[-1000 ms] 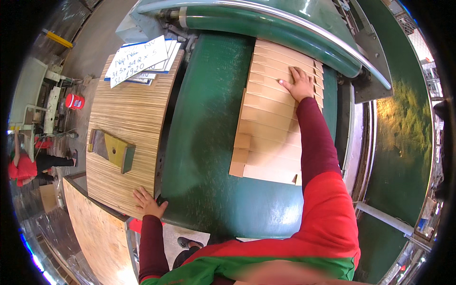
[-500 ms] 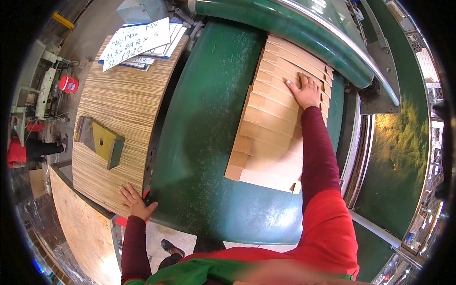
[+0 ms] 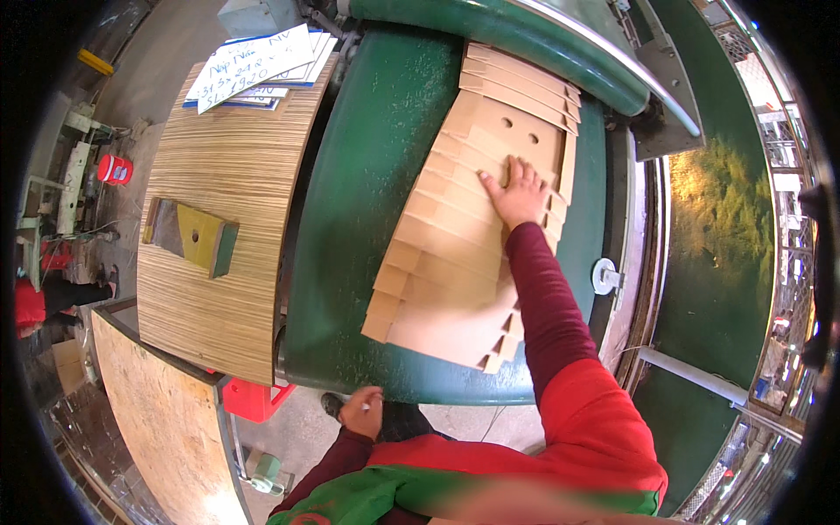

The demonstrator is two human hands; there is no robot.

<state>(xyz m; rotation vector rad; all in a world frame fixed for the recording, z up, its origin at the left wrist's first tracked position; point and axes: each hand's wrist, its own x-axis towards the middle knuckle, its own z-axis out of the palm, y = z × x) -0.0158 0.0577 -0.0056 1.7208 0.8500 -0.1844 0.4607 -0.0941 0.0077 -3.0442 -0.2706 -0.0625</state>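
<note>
Head view, nearest things first: at the bottom of the frame the left hand (image 3: 361, 413) is just beside the near edge of the green belt (image 3: 341, 297), its fingers curled in; whether it pinches anything I cannot tell. It has come off the wood-grain table (image 3: 214, 306) at the left, where it lay spread a moment ago.

Mid-frame, the overlapping cardboard sheets (image 3: 446, 232) lie on the belt. They have shifted toward the bottom of the frame and now slant, their near end swung to the left. Higher up, the overlap has parted and bares a panel with two round holes (image 3: 507, 123). I judge that the near batch is being drawn away from the few sheets behind it.

The right hand (image 3: 518, 197) lies on top of that batch with its fingers spread, pressing or resting, gripping nothing. Most of the cardboard is under it, to its left and below it in the frame; the bared panel is just above its fingertips.

Farther off, the green roller (image 3: 516, 44) crosses the top of the frame, close to the last sheets. Handwritten cards (image 3: 254, 66) lie at the table's far end, upper left.
</note>
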